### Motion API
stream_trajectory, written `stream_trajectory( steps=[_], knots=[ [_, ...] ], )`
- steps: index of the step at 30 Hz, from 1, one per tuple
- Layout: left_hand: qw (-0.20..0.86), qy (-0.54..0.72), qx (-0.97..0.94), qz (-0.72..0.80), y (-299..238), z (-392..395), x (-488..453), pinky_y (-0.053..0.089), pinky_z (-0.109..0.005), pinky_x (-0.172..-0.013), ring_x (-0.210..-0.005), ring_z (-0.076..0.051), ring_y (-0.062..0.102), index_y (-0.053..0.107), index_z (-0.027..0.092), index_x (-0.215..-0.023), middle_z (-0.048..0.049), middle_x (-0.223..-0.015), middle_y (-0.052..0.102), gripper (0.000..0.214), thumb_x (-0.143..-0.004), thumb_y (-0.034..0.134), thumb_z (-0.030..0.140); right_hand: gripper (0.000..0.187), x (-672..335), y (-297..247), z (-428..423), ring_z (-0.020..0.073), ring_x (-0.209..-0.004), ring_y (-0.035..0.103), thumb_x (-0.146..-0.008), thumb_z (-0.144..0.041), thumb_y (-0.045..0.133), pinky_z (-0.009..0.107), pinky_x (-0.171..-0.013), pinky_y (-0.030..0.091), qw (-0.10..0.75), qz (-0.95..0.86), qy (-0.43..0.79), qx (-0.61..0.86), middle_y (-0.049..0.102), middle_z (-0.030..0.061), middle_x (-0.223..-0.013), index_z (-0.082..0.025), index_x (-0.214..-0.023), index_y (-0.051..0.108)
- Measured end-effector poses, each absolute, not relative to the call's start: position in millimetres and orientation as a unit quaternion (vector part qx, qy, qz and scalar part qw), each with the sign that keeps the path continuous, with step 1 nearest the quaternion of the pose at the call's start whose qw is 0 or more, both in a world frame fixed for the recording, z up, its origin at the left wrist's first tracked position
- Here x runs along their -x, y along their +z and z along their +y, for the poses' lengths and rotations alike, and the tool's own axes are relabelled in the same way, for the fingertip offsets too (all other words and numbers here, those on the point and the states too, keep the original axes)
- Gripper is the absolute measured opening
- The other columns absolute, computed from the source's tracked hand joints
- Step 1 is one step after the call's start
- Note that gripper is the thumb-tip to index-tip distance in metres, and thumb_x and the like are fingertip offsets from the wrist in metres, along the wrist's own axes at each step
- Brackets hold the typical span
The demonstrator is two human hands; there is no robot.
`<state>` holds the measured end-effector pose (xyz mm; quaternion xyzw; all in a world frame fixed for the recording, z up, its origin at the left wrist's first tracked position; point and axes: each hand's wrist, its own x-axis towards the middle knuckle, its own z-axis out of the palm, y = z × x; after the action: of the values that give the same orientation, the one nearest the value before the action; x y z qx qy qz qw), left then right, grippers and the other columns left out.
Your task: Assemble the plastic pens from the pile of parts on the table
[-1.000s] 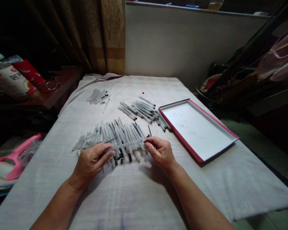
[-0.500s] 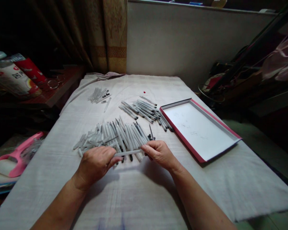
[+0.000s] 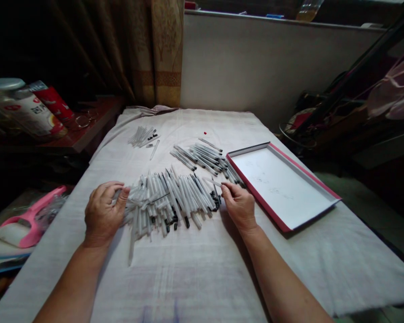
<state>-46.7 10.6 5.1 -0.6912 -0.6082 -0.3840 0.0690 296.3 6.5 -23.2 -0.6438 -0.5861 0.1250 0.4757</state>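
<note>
A big pile of translucent pen parts (image 3: 185, 193) lies across the middle of the cloth, with clear caps and tubes toward its left and small black pieces along its right and lower edges. My left hand (image 3: 104, 208) is at the pile's left end, fingers curled over the clear pieces and thumb apart from them. Between thumb and fingers I see clear plastic, though no firm grip shows. On the pile's right side, my right hand (image 3: 237, 204) pinches a translucent pen barrel (image 3: 211, 181) by one end, its other end pointing left.
Beyond the pile lie black-tipped pens (image 3: 205, 157). A shallow red-edged box lid (image 3: 262, 179) rests at right. Farther left are clear tubes (image 3: 142, 136) and black bits; a small red piece (image 3: 205, 133) lies alone. A pink tape dispenser (image 3: 30, 220) sits beside the table.
Both hands held one tube between them in front of the pile. They have since parted: my left hand moved left to the clear pieces, my right hand right and farther away with a barrel.
</note>
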Motion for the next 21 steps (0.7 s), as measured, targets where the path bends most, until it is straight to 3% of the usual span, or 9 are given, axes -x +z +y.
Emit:
stream_trajectory(
  steps=[2,6,9,12,21],
  knots=[
    [0.061,-0.378,0.681,-0.624,-9,21,55,0.047,-0.042,-0.097,-0.108,-0.027,0.062,0.062,0.022,-0.088,-0.0105,-0.109,0.068,0.033,-0.095,0.044,0.05,0.027,-292,-26,4,0.0244,-0.079,0.072,-0.091,-0.036,0.054,0.035,-0.076,0.053,0.439,-0.623,0.089,0.641,0.078,0.0085,-0.087,-0.022,-0.093,0.077],
    [0.011,-0.37,0.665,-0.648,-34,36,64,0.047,-0.045,-0.102,-0.118,-0.029,0.06,0.062,0.021,-0.097,-0.0131,-0.12,0.066,0.04,-0.094,0.04,0.054,0.029,-291,-26,3,0.0238,-0.085,0.071,-0.094,-0.035,0.053,0.035,-0.081,0.054,0.406,-0.668,0.062,0.62,0.076,0.0092,-0.09,-0.022,-0.09,0.078],
    [-0.048,-0.362,0.671,-0.645,-40,39,59,0.047,-0.044,-0.105,-0.12,-0.028,0.06,0.062,0.02,-0.11,-0.0134,-0.123,0.066,0.048,-0.093,0.037,0.057,0.031,-291,-29,8,0.0273,-0.102,0.068,-0.093,-0.036,0.052,0.041,-0.093,0.052,0.412,-0.664,0.053,0.622,0.074,0.0136,-0.106,-0.018,-0.105,0.075],
    [-0.076,-0.366,0.669,-0.642,-37,38,52,0.046,-0.043,-0.106,-0.12,-0.026,0.061,0.062,0.02,-0.115,-0.0116,-0.124,0.066,0.053,-0.092,0.036,0.06,0.041,-284,-34,15,0.0305,-0.115,0.063,-0.092,-0.038,0.052,0.047,-0.102,0.047,0.385,-0.669,0.09,0.63,0.07,0.017,-0.121,-0.014,-0.12,0.069],
    [-0.094,-0.377,0.688,-0.613,-35,34,43,0.039,-0.044,-0.114,-0.133,-0.027,0.051,0.061,0.02,-0.123,-0.0127,-0.139,0.056,0.063,-0.09,0.036,0.067,0.052,-227,-29,13,0.0294,-0.129,0.054,-0.09,-0.042,0.057,0.045,-0.109,0.042,0.321,-0.726,0.169,0.583,0.059,0.0175,-0.139,-0.014,-0.133,0.061]
  ],
)
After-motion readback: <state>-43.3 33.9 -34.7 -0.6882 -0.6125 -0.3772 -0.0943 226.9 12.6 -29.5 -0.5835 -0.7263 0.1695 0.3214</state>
